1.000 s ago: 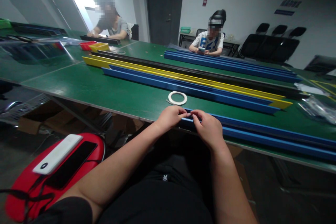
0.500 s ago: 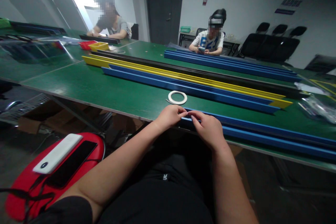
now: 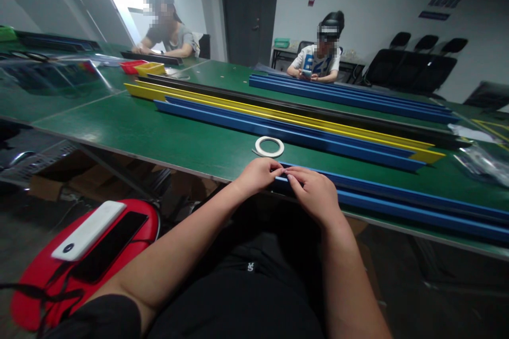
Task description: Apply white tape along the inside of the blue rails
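Blue rail (image 3: 397,206) lies along the near edge of the green table (image 3: 159,137), its left end pinched between your left hand (image 3: 258,174) and right hand (image 3: 314,196), with a white tape ring (image 3: 269,146) just beyond that end and long blue and yellow rails (image 3: 278,119) farther behind it.

Looks like a work room in a small factory. Big green tables (image 3: 119,127) under the grip and far out to its left. Long blue rails (image 3: 397,201) right at the grip, with a yellow rail (image 3: 199,101) and a black rail (image 3: 358,121) in rows just behind it. Two other people (image 3: 316,61) busy far behind. Black chairs (image 3: 417,63) by the back wall, far off to the right.
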`<state>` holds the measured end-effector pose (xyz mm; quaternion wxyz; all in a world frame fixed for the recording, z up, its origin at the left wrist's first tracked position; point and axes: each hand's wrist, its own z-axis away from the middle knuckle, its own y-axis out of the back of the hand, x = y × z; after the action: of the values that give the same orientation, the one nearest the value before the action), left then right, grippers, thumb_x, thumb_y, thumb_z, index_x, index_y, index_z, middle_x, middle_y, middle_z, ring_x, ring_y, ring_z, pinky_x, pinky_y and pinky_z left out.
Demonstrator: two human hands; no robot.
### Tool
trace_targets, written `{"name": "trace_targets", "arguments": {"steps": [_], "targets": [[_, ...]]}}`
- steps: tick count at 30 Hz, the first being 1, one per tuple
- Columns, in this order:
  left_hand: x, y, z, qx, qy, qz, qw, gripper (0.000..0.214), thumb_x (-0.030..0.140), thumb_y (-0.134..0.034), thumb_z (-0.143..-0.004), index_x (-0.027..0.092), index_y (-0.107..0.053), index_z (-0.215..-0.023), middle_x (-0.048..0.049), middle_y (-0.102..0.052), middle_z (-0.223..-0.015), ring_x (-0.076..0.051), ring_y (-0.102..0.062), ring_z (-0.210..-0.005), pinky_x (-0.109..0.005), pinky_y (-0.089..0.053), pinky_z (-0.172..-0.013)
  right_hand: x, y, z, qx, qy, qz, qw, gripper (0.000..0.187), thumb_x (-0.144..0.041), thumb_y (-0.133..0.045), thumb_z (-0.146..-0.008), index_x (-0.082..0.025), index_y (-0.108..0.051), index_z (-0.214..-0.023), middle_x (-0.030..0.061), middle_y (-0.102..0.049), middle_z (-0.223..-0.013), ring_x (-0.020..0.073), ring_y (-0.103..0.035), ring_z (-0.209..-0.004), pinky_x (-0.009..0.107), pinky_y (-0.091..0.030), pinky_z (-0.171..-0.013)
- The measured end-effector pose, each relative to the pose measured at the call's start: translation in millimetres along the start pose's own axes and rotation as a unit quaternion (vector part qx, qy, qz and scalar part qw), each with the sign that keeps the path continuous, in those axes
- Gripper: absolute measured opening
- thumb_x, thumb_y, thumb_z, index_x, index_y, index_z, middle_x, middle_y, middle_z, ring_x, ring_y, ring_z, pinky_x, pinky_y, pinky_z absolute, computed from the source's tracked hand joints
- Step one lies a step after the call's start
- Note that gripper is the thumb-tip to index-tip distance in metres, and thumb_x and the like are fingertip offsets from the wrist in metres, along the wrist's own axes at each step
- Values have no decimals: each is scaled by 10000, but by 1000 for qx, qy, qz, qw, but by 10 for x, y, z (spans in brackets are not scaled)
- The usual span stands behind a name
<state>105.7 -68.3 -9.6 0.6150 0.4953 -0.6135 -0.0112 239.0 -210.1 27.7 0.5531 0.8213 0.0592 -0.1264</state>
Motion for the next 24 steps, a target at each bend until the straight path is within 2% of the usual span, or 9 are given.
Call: {"name": "trace_targets", "arguments": {"steps": [8, 24], "targets": [[14, 13, 8, -2, 1, -16, 1000, 265, 353, -553, -905, 197, -767, -933, -35, -759, -905, -155, -662, -800, -229, -452, -711, 20, 8, 5, -11, 15, -10, 1000, 338, -354, -402, -997, -338, -709, -1136, -57, -699, -1195, 158, -629, -1107, 321, -467, -926], [21, -2, 7, 7, -7, -30, 999, 275, 359, -543, -913, 200, -768, -927, -36, -753, -897, -153, -649, -794, -231, -442, -694, 36, -7, -11, -13, -1, -8, 1000, 342, -380, -396, -1002, -323, -698, -1150, -44, -695, -1210, 167, -628, -1123, 324, -476, -923]]}}
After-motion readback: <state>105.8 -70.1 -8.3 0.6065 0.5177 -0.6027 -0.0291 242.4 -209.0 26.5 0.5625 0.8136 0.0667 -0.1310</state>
